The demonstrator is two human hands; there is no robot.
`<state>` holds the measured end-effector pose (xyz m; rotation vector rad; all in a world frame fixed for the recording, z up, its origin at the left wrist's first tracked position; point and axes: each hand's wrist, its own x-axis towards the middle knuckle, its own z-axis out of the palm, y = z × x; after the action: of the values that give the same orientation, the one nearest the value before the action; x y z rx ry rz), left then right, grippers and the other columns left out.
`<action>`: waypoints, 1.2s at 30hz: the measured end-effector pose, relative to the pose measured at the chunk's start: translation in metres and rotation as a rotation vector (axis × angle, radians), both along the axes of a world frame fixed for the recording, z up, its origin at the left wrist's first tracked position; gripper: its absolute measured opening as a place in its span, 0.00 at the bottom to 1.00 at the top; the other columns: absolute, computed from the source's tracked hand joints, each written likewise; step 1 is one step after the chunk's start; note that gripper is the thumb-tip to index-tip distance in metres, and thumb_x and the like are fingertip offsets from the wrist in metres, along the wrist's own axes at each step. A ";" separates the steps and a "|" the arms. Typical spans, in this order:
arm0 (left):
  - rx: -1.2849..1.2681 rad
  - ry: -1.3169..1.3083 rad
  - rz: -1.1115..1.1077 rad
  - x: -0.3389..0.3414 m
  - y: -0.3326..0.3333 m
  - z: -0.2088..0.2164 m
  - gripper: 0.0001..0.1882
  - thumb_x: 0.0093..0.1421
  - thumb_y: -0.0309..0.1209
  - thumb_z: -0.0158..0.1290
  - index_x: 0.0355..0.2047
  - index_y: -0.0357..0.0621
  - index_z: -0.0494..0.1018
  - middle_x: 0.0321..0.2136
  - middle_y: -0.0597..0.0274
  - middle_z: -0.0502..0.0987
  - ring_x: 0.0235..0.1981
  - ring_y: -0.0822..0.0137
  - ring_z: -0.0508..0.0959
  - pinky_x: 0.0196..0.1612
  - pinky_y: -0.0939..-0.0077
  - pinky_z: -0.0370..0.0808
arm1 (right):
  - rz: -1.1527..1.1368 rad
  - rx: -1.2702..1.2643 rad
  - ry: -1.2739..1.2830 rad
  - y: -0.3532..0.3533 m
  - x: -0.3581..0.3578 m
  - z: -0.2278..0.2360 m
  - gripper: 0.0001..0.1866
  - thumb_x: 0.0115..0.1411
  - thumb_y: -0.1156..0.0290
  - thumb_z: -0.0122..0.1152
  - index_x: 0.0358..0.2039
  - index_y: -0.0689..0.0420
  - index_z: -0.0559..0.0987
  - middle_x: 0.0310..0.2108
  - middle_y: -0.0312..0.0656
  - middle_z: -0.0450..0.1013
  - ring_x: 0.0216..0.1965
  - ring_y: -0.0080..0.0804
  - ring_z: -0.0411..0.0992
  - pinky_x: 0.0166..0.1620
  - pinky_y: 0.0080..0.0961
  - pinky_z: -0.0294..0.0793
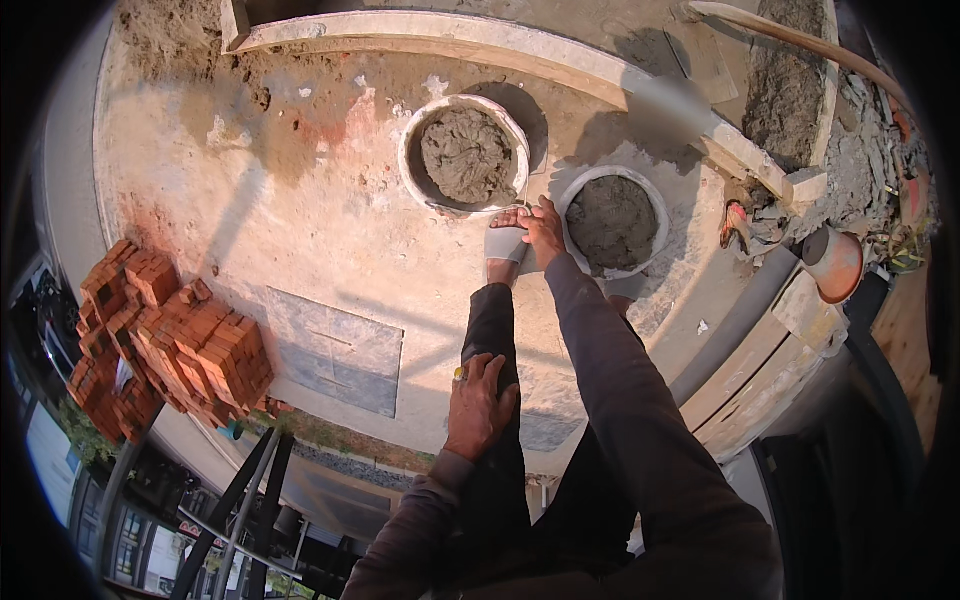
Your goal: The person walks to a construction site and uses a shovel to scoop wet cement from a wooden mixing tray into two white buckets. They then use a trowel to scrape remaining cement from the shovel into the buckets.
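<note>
— What am I reaching for?

— My right hand [543, 226] stretches down to the near rim of the right mortar pan [613, 220], fingers curled at its edge; whether they clamp it I cannot tell. It stands on the concrete slab [300, 240] beside a second pan [465, 155].

— And the other?

— My left hand [478, 400] rests flat and open on my knee. I judge a lift is starting; next needs a firm rim grip.

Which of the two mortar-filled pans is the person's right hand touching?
The right-hand pan, nearer the wall: the right hand rests at its left rim. The other pan lies farther away, untouched.
</note>
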<state>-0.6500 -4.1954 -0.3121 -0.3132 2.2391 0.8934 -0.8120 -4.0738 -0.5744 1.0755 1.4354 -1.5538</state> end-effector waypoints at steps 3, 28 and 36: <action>0.032 -0.017 0.024 -0.005 -0.007 -0.002 0.26 0.56 0.33 0.58 0.53 0.39 0.67 0.50 0.47 0.69 0.50 0.46 0.72 0.49 0.57 0.70 | 0.100 0.069 0.133 0.008 0.000 -0.016 0.39 0.56 0.73 0.54 0.67 0.58 0.53 0.60 0.53 0.64 0.51 0.40 0.71 0.44 0.30 0.76; 0.436 -0.107 0.242 -0.218 -0.074 -0.185 0.22 0.63 0.49 0.54 0.32 0.38 0.74 0.22 0.66 0.71 0.27 0.74 0.69 0.36 0.77 0.68 | -0.149 -0.157 0.068 -0.016 0.053 -0.002 0.31 0.66 0.63 0.46 0.69 0.43 0.53 0.63 0.47 0.57 0.40 0.27 0.67 0.43 0.34 0.71; 0.466 -0.073 0.338 -0.219 -0.069 -0.179 0.23 0.62 0.48 0.55 0.34 0.36 0.74 0.24 0.66 0.71 0.29 0.74 0.69 0.37 0.76 0.68 | -0.284 -0.247 0.165 -0.029 0.048 -0.033 0.33 0.57 0.71 0.56 0.64 0.54 0.63 0.57 0.50 0.65 0.50 0.41 0.69 0.45 0.39 0.76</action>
<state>-0.8689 -4.2647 -0.4914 -0.5013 1.8674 1.5187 -0.7642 -4.1024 -0.6078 1.0551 1.1916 -2.0042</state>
